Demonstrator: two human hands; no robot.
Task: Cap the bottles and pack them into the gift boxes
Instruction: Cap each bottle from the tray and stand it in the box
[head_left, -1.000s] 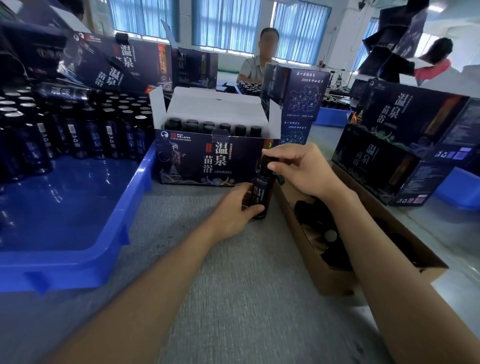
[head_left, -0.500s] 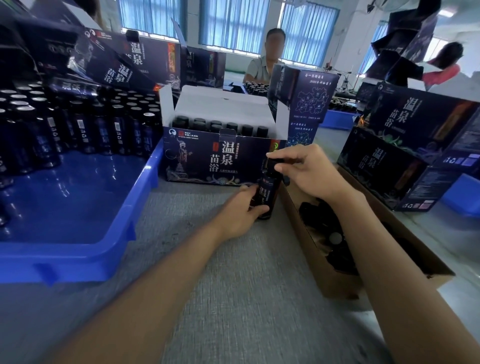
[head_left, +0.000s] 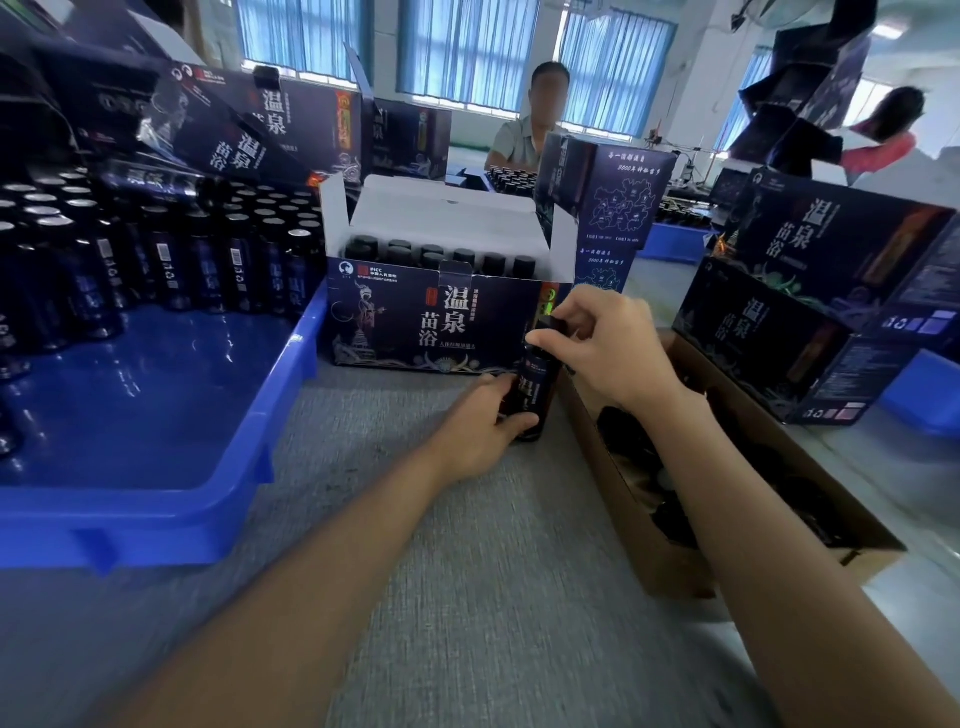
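Head view, centre of frame: same spot as a second ago for the bottle, upright on the grey-clothed table, just in front of the lower right corner of the open gift box. Gripped low round the body by the left hand, fingers curled about it, as before. Pinched at the top by the right hand, thumb and fingertips closed round the black cap; grip shifted a little on the cap over the last second, wrist slightly turned, so probably mid-twist (seated tight or not, impossible to tell). Likely meaning for the task: capping of this bottle close to done, packing into the box still to come, room left in it hard to judge. Already inside the box: capped bottles in rows. Left of frame: blue tray with a crowd of dark bottles at its far end, several showing silvery tops, so seemingly not yet capped. Lower right: brown carton of loose black caps, just beside the right forearm. Right side and upper left: more printed gift boxes, stacked. Far back: a seated person at another table, tall windows with blue blinds, daylight.
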